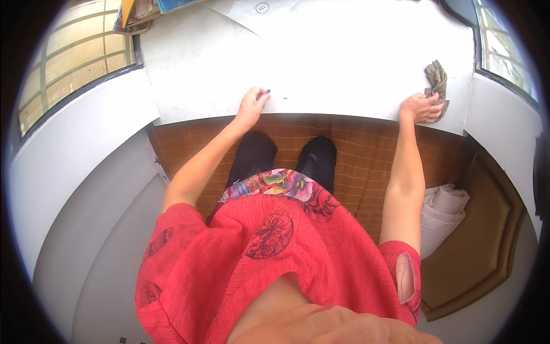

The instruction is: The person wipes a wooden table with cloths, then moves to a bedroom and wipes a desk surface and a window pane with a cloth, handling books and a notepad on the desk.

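Near the front edge of a white windowsill-like ledge (326, 60), my left hand (251, 105) pinches a small dark object (268, 91) between thumb and fingertips. It is too small to identify. Just to the right of that hand, a tiny dark bit (285, 98) lies on the white surface. At the right end of the ledge, my right hand (420, 108) grips the lower part of a crumpled grey-brown cloth (437, 75). The cloth's upper part lies bunched beyond my fingers.
Books (142, 13) and a transparent sheet (258, 10) lie at the far side. Barred windows (86, 47) flank the ledge. Below are a brown mat-like surface (361, 163), a rolled white quilt-like bundle (444, 210) and a brown panel (477, 241).
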A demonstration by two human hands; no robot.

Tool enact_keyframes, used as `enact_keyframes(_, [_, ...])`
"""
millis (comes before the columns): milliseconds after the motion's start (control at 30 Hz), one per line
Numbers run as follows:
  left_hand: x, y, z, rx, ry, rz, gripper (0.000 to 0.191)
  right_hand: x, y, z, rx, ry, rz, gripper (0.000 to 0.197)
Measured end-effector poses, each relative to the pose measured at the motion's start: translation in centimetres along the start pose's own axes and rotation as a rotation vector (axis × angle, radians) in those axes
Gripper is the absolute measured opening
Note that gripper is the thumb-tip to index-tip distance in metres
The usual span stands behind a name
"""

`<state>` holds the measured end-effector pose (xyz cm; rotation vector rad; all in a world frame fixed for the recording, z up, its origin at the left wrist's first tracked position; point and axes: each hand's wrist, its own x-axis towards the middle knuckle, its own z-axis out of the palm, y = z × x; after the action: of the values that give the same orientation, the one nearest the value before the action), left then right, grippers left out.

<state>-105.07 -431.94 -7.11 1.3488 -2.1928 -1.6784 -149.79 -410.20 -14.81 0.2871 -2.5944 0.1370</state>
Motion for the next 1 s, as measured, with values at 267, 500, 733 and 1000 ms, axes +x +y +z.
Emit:
enact_keyframes(267, [1.9, 2.6, -0.9, -0.674, -0.06, -0.355, 0.013, 0.0, -0.1, 0.1, 0.012, -0.039, 0.018, 0.04])
enact_keyframes(500, [-0.2, 3.9, 1.5, 0.315, 0.011, 0.191, 0.023, 0.0, 0.0, 0.1, 0.026, -0.028, 0.012, 0.041])
enact_keyframes(733, [-2.0, 1.9, 1.5, 0.622, 0.049, 0.49, 0.036, -0.2, -0.1, 0.0, 0.01, -0.023, 0.008, 0.04])
enact_keyframes(1000, [-3.2, -0.6, 2.1, 0.524, 0.091, 0.522, 0.015, -0.1, -0.1, 0.4, 0.005, -0.005, 0.008, 0.04])
